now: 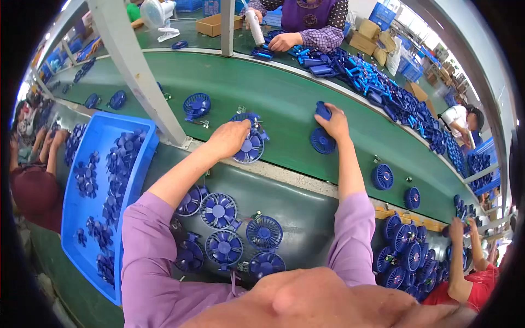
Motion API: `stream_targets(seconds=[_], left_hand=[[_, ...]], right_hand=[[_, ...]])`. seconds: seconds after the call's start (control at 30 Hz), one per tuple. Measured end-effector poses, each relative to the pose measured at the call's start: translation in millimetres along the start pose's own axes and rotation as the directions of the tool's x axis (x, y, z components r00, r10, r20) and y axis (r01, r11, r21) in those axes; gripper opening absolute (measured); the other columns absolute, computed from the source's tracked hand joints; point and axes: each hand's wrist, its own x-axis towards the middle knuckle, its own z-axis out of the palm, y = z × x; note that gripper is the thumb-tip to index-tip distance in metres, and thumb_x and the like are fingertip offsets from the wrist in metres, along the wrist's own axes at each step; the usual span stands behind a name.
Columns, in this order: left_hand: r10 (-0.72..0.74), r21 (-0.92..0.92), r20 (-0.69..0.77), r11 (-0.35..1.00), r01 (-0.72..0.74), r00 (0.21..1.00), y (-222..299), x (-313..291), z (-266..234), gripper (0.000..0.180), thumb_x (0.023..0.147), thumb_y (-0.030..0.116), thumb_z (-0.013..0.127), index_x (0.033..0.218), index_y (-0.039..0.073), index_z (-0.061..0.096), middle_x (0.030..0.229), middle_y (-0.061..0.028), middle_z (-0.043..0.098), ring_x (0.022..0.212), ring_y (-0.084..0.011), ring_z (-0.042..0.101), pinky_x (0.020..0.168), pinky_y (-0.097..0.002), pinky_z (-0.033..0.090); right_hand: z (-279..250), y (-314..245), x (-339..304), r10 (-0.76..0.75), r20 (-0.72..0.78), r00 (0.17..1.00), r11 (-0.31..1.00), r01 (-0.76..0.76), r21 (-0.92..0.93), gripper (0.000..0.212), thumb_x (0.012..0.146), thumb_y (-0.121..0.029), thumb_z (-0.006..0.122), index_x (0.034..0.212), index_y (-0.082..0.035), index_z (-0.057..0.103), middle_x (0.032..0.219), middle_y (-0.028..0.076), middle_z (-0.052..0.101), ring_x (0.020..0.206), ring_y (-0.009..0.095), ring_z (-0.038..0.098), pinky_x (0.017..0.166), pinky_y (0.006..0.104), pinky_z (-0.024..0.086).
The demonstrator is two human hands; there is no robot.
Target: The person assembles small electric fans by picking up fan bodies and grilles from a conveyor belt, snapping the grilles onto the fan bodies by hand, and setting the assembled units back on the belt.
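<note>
My left hand [231, 140] is over the green conveyor belt, its fingers closed on a blue fan head [249, 146] with blades inside a round grille. Another blue grille part shows just beyond those fingers. Farther right, my right hand [336, 124] pinches a small blue plastic piece [323, 111] between thumb and fingers. A round blue fan grille [322, 140] lies on the belt right below that piece; whether the two are joined I cannot tell. Several fan heads [219, 211] with bits of circuit board and wire rest on the dark worktop between my forearms.
A blue bin [147, 156] of fan blades stands at left, beside a slanted metal post [134, 65]. Fan parts [383, 176] dot the belt [284, 93]. Across it, a person [311, 33] handles parts beside a blue heap [377, 82]. Co-workers sit on both sides; fan heads [407, 251] pile at right.
</note>
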Motion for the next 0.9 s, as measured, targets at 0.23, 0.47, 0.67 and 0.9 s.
stream_targets(seconds=[0.23, 0.47, 0.67, 0.9], left_hand=[[-0.01, -0.012, -0.01, 1.0, 0.01, 1.0, 7, -51, -21, 0.017, 0.093, 0.017, 0.05, 0.1, 0.003, 0.053, 0.081, -0.024, 0.062, 0.082, -0.0435, 0.059, 0.072, -0.0543, 0.045], [-0.112, 0.007, 0.023, 0.994, 0.112, 0.993, 18, -84, -35, 0.021, 0.092, 0.021, 0.051, 0.1, 0.002, 0.055, 0.083, -0.0239, 0.064, 0.084, -0.0436, 0.061, 0.074, -0.0541, 0.046], [-0.178, -0.11, -0.267, 0.982, 0.154, 0.947, 18, -94, -61, 0.02, 0.094, 0.021, 0.049, 0.103, 0.003, 0.054, 0.081, -0.0253, 0.063, 0.081, -0.0447, 0.061, 0.071, -0.0532, 0.047], [-0.362, -0.504, -0.313, 0.847, 0.169, 0.878, 18, -186, -103, 0.033, 0.1, 0.028, 0.042, 0.111, 0.001, 0.058, 0.096, -0.0133, 0.065, 0.088, -0.0223, 0.062, 0.077, -0.0329, 0.047]], right_hand=[[-24, -45, -114, -0.032, 0.002, 0.999, 0.993, 0.032, -0.114, 0.078, 0.064, -0.028, 0.083, 0.133, -0.02, 0.049, 0.13, 0.021, 0.049, 0.113, 0.043, 0.049, 0.096, 0.0477, 0.044], [-22, -27, -114, 0.02, -0.047, 0.999, 1.0, -0.02, 0.0, 0.077, 0.063, -0.027, 0.082, 0.132, -0.021, 0.049, 0.126, 0.023, 0.051, 0.109, 0.042, 0.053, 0.092, 0.0476, 0.047], [-50, -57, -150, -0.033, 0.082, 0.996, 0.996, 0.026, 0.088, 0.076, 0.064, -0.025, 0.081, 0.133, -0.019, 0.048, 0.126, 0.019, 0.053, 0.111, 0.038, 0.054, 0.095, 0.045, 0.046], [-94, -90, -266, -0.035, 0.087, 0.996, 0.999, 0.033, 0.024, 0.083, 0.061, -0.02, 0.085, 0.135, -0.013, 0.047, 0.133, 0.02, 0.047, 0.123, 0.038, 0.046, 0.103, 0.044, 0.04]])
